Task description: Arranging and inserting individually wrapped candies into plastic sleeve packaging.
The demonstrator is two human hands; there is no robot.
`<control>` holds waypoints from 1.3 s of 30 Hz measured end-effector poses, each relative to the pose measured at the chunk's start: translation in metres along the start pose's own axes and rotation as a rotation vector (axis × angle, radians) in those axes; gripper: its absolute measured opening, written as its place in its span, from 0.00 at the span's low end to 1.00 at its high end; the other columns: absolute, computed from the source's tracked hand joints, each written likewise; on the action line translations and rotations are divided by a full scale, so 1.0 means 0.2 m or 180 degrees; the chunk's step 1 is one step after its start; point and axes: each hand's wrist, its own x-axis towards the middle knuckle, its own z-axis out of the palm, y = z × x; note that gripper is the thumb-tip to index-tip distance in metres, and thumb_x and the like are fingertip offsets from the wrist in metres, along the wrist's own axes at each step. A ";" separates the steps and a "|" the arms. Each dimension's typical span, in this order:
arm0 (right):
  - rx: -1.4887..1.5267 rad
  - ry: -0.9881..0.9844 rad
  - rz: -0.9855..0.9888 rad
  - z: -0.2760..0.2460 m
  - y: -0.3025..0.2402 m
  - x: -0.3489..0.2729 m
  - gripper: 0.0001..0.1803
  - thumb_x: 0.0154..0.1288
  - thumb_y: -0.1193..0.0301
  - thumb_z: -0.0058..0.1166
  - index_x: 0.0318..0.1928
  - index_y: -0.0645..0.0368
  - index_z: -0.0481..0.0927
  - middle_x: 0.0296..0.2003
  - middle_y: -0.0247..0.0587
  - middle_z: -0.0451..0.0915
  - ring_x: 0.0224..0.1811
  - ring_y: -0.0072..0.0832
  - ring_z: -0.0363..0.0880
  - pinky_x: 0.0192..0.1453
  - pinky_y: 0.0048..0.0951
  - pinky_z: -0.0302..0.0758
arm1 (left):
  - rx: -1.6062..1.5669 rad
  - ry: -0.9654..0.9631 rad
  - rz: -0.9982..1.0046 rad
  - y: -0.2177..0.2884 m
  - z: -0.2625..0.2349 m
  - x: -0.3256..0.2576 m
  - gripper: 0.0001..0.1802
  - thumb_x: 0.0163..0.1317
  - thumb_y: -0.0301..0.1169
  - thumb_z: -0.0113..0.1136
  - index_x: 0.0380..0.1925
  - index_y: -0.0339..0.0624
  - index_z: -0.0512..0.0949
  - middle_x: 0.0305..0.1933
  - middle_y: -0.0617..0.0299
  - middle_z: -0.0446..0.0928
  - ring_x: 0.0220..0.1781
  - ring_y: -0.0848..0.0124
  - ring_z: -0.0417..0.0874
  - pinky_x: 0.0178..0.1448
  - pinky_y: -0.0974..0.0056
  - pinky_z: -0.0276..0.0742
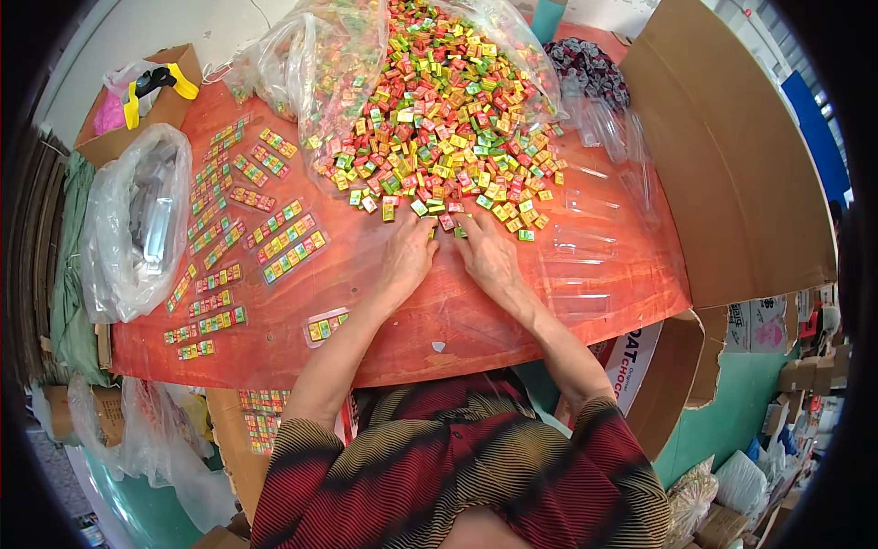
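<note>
Both hands flat on orange bench (pixel 567 274), left hand (pixel 407 256) and right hand (pixel 489 256) at candy pile (pixel 439 119) edge; grip apart, fingers touching loose pieces, clamped on nothing.

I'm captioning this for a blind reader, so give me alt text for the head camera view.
Both hands, left hand and right hand, rest at the near edge of a pile of small colourful candies on an orange table. Filled clear strips lie to the left.

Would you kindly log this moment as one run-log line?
left hand: on table, fingertips at candy pile edge | right hand: same, beside it | filled candy strips: laid out left | grip: unclear
</note>
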 end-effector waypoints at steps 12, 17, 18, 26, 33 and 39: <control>-0.0015 -0.0367 -0.0524 0.02 0.03 -0.01 0.14 0.54 0.74 0.51 0.43 0.59 0.74 0.33 0.48 0.71 0.36 0.44 0.74 0.33 0.41 0.73 | -0.0207 -0.0074 -0.0284 0.03 -0.07 -0.03 0.15 0.44 0.26 0.65 0.34 0.37 0.73 0.36 0.49 0.76 0.39 0.51 0.77 0.39 0.52 0.72; -0.0351 -0.0269 -0.0217 0.04 0.01 0.07 0.15 0.54 0.73 0.54 0.45 0.56 0.75 0.34 0.46 0.72 0.35 0.42 0.74 0.36 0.38 0.73 | -0.0207 0.0038 -0.0433 0.02 -0.07 -0.02 0.16 0.44 0.27 0.66 0.34 0.38 0.72 0.35 0.50 0.75 0.38 0.51 0.77 0.38 0.52 0.72; -0.0345 -0.0268 -0.0229 0.06 0.01 0.08 0.15 0.54 0.73 0.54 0.45 0.56 0.75 0.34 0.46 0.72 0.35 0.42 0.74 0.36 0.38 0.73 | -0.0152 0.0182 -0.0282 0.00 -0.06 -0.03 0.15 0.43 0.26 0.66 0.30 0.37 0.72 0.30 0.51 0.73 0.34 0.53 0.76 0.36 0.54 0.71; -0.0526 -0.0316 -0.1148 0.17 -0.05 0.14 0.10 0.51 0.75 0.47 0.36 0.59 0.74 0.30 0.44 0.73 0.33 0.41 0.75 0.33 0.39 0.73 | -0.0048 0.0211 -0.0355 -0.03 -0.10 -0.06 0.15 0.41 0.26 0.67 0.26 0.36 0.71 0.26 0.52 0.71 0.30 0.55 0.74 0.34 0.56 0.69; -0.0106 -0.0628 -0.0168 0.11 -0.02 0.06 0.07 0.54 0.75 0.49 0.34 0.63 0.74 0.33 0.48 0.76 0.34 0.44 0.76 0.36 0.39 0.73 | -0.0086 0.0276 -0.0378 -0.03 -0.09 -0.07 0.15 0.44 0.28 0.66 0.28 0.35 0.70 0.29 0.52 0.70 0.32 0.55 0.73 0.35 0.55 0.69; -0.0030 -0.0124 -0.0023 -0.03 0.04 0.06 0.10 0.56 0.74 0.51 0.41 0.57 0.76 0.34 0.46 0.75 0.33 0.45 0.76 0.35 0.40 0.73 | -0.0229 0.0075 -0.0322 -0.01 -0.14 -0.08 0.18 0.45 0.29 0.66 0.35 0.37 0.71 0.33 0.52 0.69 0.36 0.54 0.73 0.39 0.55 0.69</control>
